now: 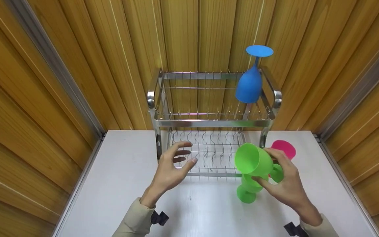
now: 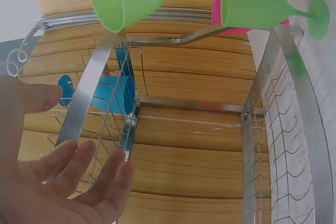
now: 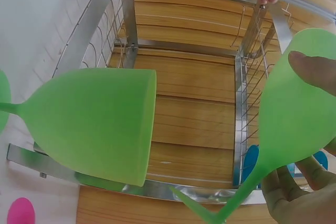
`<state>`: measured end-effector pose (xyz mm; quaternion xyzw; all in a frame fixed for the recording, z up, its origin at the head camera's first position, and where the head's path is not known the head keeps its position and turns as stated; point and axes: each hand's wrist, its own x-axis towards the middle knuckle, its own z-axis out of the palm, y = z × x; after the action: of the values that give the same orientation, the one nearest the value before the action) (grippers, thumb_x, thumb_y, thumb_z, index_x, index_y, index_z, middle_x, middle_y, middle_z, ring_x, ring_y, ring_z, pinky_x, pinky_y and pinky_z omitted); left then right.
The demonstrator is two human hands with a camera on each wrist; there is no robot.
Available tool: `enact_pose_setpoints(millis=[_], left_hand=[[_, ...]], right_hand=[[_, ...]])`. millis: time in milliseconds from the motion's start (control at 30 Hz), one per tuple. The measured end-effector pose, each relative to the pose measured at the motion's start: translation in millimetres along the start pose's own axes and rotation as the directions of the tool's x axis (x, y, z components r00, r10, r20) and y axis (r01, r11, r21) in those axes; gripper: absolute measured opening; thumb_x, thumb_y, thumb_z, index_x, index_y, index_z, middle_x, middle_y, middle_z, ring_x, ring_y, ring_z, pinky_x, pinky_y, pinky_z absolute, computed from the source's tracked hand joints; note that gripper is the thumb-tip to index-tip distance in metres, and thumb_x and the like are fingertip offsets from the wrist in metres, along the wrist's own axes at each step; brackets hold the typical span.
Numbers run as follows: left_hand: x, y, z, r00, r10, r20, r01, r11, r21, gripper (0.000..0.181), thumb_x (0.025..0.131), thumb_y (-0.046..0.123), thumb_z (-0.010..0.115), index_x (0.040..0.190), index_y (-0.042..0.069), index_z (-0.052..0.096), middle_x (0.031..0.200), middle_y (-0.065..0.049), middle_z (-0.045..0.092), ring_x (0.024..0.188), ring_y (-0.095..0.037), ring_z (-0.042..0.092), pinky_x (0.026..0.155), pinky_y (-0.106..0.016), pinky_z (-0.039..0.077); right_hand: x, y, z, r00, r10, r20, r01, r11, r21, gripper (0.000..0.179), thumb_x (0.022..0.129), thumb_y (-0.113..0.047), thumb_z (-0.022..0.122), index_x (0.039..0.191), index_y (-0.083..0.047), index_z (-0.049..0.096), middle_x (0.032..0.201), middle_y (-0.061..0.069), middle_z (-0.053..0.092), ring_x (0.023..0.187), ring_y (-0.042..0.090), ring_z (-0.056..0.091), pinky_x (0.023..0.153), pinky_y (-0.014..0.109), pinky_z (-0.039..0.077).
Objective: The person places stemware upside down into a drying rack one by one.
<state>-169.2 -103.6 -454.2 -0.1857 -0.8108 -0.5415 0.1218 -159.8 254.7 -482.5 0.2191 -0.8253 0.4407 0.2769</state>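
My right hand grips a green plastic goblet round its bowl, tilted with its mouth toward the left and its foot to the right. Below it, a second green goblet stands upright on the white table, partly covered by the held one. My left hand is in the air before the rack's left half, fingers apart and loosely bent, holding nothing. A blue goblet sits upside down at the right end of the top tier of the metal dish rack.
A pink goblet stands right of the rack, partly behind my right hand. The rack's lower tier has wavy wire dividers. Wood-patterned panels close in the back and both sides of the white table.
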Motion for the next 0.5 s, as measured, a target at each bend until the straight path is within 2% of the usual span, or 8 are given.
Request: enact_pose_setpoints(millis=[267,433,500], left_hand=[[0.8,6.7,11.3,0.999,0.019,0.028,-0.018,0.999,-0.031,0.051,0.096,0.025,0.08,0.143,0.016,0.063,0.144,-0.01,0.067,0.123,-0.027,0.071,0.103,-0.042,0.063],[2.0,6.6,18.9,1.0,0.002,0.031,0.0,0.999,-0.05,0.053,0.096,0.027,0.08,0.144,0.017,0.062,0.145,-0.006,0.066,0.125,-0.024,0.07,0.103,-0.039,0.062],[3.0,5.7,22.1,1.0,-0.001,0.031,0.003,0.999,-0.053,0.054,0.095,0.028,0.08,0.145,0.017,0.061,0.146,-0.004,0.065,0.125,-0.024,0.07,0.103,-0.04,0.062]], right_hand=[[8.1,-9.9,8.1,0.995,-0.091,0.035,0.093,0.992,-0.08,0.095,0.059,-0.002,0.104,0.145,-0.009,0.063,0.135,0.006,0.067,0.12,0.008,0.061,0.104,0.007,0.047],[11.7,-14.4,15.4,0.992,-0.122,0.045,0.127,0.982,-0.139,0.092,0.059,-0.001,0.103,0.143,-0.009,0.065,0.137,0.009,0.065,0.123,0.022,0.063,0.11,0.007,0.041],[13.2,-16.0,18.4,0.99,-0.132,0.048,0.138,0.973,-0.185,0.092,0.058,-0.002,0.103,0.142,-0.009,0.066,0.137,0.01,0.065,0.123,0.027,0.063,0.11,0.01,0.043]])
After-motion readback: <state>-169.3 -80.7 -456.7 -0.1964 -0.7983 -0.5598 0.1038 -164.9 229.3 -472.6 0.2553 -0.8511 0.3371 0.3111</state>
